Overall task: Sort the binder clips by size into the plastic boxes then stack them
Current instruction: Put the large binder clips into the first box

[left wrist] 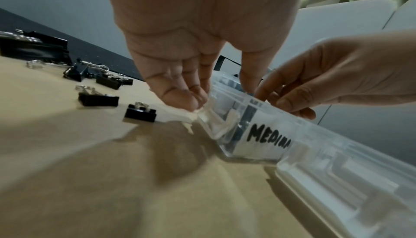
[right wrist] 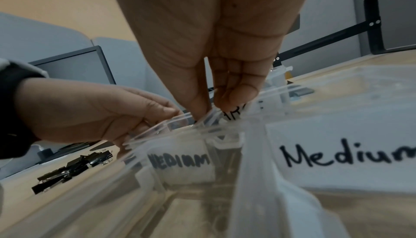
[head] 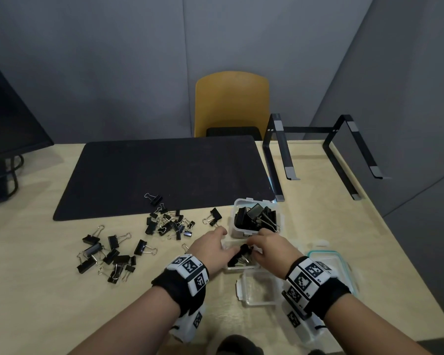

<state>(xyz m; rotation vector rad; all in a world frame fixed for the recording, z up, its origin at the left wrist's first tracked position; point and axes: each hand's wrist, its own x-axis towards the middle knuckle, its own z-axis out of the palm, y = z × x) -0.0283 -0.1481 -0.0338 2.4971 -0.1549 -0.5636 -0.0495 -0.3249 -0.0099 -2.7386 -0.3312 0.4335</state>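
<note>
Three clear plastic boxes stand in a row at the right. The far box (head: 237,204) holds large black binder clips. The middle box (head: 241,268), labelled MEDIUM (left wrist: 268,136) (right wrist: 180,160), holds several clips. The near box (head: 242,290) is empty. My left hand (head: 215,248) (left wrist: 186,99) grips the middle box's left latch flap with curled fingers. My right hand (head: 264,248) (right wrist: 211,112) pinches the clear top edge at its far side. Loose small clips (head: 169,222) and bigger clips (head: 108,254) lie on the table to the left.
A clear lid with a teal seal (head: 344,262) lies right of the boxes. A black mat (head: 164,172) covers the table's middle. A black laptop stand (head: 318,155) stands at back right, a yellow chair (head: 231,103) behind, a monitor (head: 8,124) at far left.
</note>
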